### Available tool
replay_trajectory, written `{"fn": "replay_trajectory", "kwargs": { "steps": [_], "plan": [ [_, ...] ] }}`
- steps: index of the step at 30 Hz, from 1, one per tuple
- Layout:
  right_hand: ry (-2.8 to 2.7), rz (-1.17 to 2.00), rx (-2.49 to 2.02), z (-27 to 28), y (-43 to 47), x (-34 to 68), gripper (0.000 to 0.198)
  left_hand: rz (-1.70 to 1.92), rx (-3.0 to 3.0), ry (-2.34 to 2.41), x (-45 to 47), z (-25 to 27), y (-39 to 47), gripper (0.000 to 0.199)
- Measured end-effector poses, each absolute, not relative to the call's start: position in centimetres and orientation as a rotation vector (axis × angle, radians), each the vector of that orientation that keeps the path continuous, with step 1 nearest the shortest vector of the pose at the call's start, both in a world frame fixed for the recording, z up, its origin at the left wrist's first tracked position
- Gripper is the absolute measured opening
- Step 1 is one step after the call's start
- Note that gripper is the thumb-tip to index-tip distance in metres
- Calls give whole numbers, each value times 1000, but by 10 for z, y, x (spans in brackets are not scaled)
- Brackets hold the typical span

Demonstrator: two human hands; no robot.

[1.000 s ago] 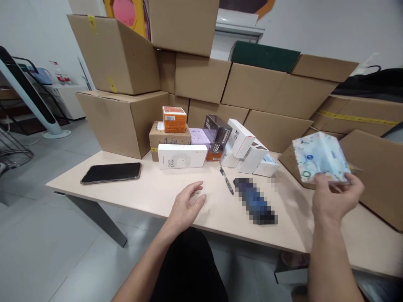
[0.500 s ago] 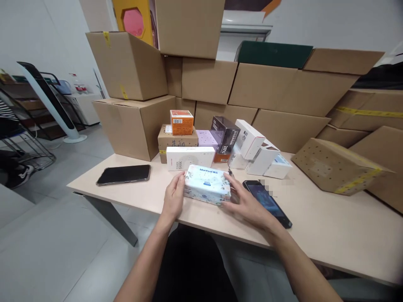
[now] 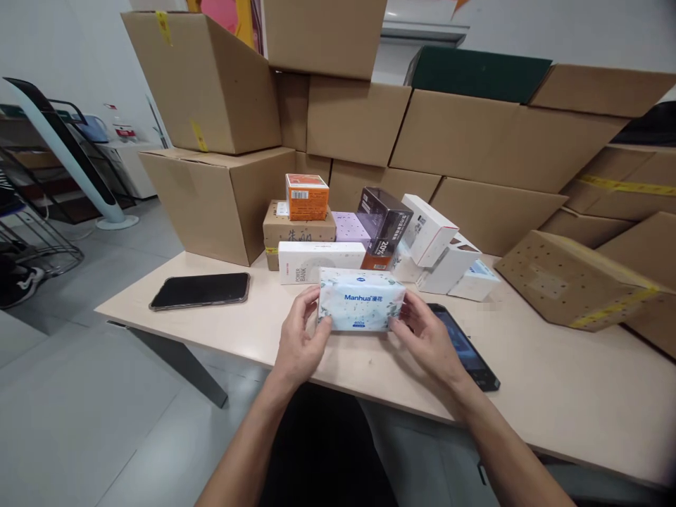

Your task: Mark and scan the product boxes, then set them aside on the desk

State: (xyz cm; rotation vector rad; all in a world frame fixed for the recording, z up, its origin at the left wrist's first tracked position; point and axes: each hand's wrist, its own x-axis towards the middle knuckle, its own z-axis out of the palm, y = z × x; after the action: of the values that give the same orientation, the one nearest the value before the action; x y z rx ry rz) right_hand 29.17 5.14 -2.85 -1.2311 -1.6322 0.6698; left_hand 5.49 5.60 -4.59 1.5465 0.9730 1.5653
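Observation:
Between my two hands is a pale blue tissue pack (image 3: pixel 362 304) with Manhua lettering, its printed broad face turned toward me. My left hand (image 3: pixel 302 336) closes on its left end, thumb on the front lower corner and fingers behind. At the opposite end my right hand (image 3: pixel 429 339) grips the right edge, thumb in front. A white power bank box (image 3: pixel 296 264) stands just behind the pack. Beside my right hand lies a dark phone-like device (image 3: pixel 470 355) with its screen lit, partly covered by the hand.
A black phone (image 3: pixel 201 290) lies at the table's left. Behind the pack stand an orange box (image 3: pixel 307 198) on a small carton (image 3: pixel 274 229), a dark box (image 3: pixel 384 215) and several white boxes (image 3: pixel 429 232). Large cartons (image 3: pixel 359 120) wall off the back; a spotted carton (image 3: pixel 570 278) sits right.
The tissue pack has tipped up so its broad printed face points at me. Both hands have shifted their hold to its ends, and the camera view has moved slightly closer.

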Motion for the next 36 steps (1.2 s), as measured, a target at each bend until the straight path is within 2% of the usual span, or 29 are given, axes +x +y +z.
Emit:
{"fn": "replay_trajectory", "kwargs": {
  "steps": [6, 13, 25, 32, 36],
  "plan": [
    [-1550, 543, -1470, -39, 51, 289, 63, 1466, 1468, 1068, 56, -44, 54, 38],
    [-1574, 598, -1418, -38, 49, 282, 76, 1428, 1612, 1165, 55, -44, 54, 55],
    [-1633, 466, -1277, -45, 47, 288, 50, 1509, 1542, 866, 50, -46, 53, 48],
    [-1676, 524, -1316, -43, 48, 294, 28, 1595, 1596, 926, 52, -50, 51, 32],
    [-1762, 518, -1272, -33, 43, 292, 31, 1580, 1700, 1001, 51, -50, 49, 40]
  ]
}}
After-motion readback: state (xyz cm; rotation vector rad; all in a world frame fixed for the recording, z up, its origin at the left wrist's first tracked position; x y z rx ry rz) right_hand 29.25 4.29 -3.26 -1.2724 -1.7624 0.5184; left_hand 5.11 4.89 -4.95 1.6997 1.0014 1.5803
